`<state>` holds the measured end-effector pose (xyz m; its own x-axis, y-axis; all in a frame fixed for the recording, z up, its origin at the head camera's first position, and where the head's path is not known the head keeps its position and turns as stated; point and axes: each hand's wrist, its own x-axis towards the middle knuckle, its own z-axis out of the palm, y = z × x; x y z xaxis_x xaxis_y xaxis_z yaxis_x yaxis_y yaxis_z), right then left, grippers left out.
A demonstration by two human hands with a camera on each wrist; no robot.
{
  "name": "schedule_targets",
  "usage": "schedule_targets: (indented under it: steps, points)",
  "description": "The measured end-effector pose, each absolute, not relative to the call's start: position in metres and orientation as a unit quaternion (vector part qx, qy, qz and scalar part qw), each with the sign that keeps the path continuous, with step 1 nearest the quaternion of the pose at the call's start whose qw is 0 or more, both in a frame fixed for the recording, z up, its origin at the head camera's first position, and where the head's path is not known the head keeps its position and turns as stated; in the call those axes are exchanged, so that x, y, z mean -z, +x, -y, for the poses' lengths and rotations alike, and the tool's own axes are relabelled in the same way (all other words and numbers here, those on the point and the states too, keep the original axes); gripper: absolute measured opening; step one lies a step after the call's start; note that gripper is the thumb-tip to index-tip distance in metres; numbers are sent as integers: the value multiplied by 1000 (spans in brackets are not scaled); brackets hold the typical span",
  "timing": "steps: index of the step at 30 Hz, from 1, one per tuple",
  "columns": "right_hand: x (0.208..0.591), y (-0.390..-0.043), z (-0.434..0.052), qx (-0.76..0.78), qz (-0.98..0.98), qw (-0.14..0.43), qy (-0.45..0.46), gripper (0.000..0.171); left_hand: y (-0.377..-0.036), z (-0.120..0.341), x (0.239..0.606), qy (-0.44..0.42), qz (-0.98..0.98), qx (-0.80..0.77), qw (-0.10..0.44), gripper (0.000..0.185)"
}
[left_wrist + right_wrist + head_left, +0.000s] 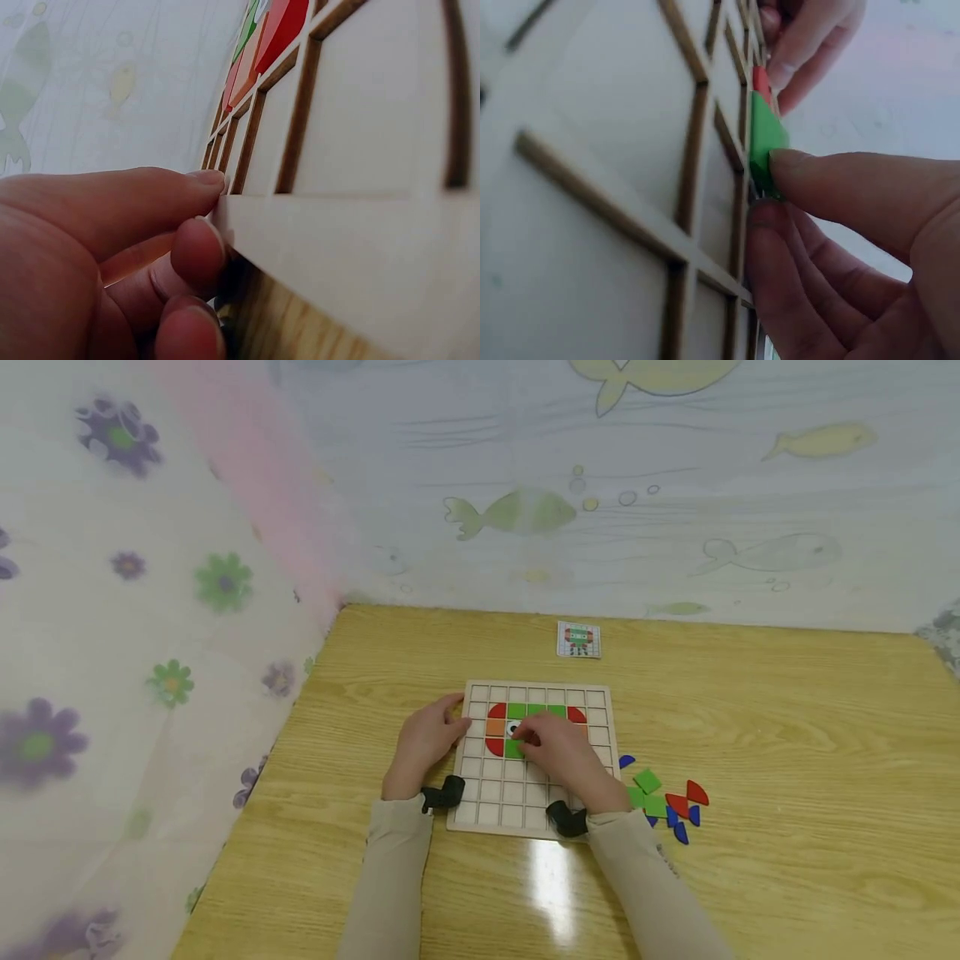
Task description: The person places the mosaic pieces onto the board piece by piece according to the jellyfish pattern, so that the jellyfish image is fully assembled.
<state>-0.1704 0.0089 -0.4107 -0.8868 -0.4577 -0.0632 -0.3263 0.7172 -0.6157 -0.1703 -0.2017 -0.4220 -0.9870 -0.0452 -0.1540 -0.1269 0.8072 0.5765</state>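
Note:
A square wooden grid board (491, 792) lies on the table. At its left edge my left hand (427, 739) grips the rim, thumb on top and fingers curled against the side, as the left wrist view shows. My right hand (566, 756) is over the middle of the board. Its thumb and finger pinch a green tile (766, 131) at a cell beside a red corner piece (495, 747). Above that sits a white tile with a black eye (513, 727), next to an orange tile (496, 728). Green tiles (536, 710) form the top row. My right hand hides the cells behind it.
Loose pieces lie right of the board: green squares (647, 780), red quarter-rounds (697, 793) and blue pieces (680, 833). Beyond the board is a small pattern card (579, 640). Walls with printed flowers and fish border the wood-grain table (787, 760) at left and back.

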Motion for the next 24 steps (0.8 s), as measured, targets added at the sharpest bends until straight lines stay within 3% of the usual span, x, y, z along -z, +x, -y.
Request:
schedule_targets:
  steps: [9,18,24]
  points:
    - [411,-169,-15,319,-912,89,-243,8,-170,201,420,-53,-945,-314,73,47]
    - [411,-164,-51,340,-908,84,-230,13,-169,202,424,-50,-947,-309,69,47]
    - [408,-159,-78,358,-903,116,-206,18,-168,201,422,-48,-945,-316,69,47]
